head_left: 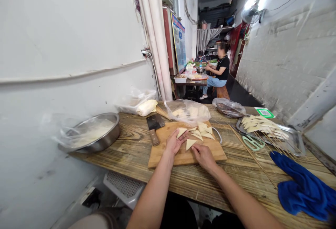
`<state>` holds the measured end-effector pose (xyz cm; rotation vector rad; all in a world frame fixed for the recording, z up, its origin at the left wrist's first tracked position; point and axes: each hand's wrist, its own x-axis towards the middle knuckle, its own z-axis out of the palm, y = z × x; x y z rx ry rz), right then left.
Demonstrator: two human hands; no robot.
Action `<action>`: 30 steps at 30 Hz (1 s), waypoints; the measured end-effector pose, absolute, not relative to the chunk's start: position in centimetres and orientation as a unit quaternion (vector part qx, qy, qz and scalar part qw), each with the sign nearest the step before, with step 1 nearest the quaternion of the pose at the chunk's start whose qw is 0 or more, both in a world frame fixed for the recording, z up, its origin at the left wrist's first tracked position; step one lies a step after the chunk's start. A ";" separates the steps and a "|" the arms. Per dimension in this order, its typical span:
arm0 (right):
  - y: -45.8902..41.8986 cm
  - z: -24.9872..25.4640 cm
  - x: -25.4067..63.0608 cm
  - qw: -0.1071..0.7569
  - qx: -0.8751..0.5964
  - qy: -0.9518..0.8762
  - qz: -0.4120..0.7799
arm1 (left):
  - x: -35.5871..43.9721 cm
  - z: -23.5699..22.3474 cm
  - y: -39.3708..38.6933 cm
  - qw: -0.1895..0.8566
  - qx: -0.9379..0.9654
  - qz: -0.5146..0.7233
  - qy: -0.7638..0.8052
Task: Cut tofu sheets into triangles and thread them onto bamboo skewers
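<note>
Over the wooden cutting board (168,155), my left hand (173,144) is palm up, its thumb and fingers closed on a pale triangular slice (181,132) that looks like tofu. My right hand (205,156) pinches the corner of another pale triangular slice (190,144), close beside the left fingertips. Whether a thin skewer runs between the hands is too small to tell. Several more triangles (206,131) lie loose and overlapping at the board's back right. A cleaver (154,127) rests flat on the board's left edge, its wooden handle toward me.
A steel basin (105,138) with plastic over it stands left. Behind the board are a plastic bag (187,111) and a pale vegetable (147,108). At right lie scissors (253,143), a metal tray (299,145) of skewered slices and a blue cloth (301,190). A person (220,69) sits farther back.
</note>
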<state>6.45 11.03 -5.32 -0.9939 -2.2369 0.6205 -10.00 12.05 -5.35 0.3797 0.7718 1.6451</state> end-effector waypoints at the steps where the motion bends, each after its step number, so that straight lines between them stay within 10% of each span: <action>1: 11.1 -5.4 6.5 0.304 -0.375 -0.843 0.237 | -10.0 -5.3 12.0 0.598 0.162 0.711 0.332; 30: 11.0 -5.6 6.5 0.325 -0.373 -0.830 0.259 | -9.8 -5.5 12.2 0.622 0.161 0.685 0.343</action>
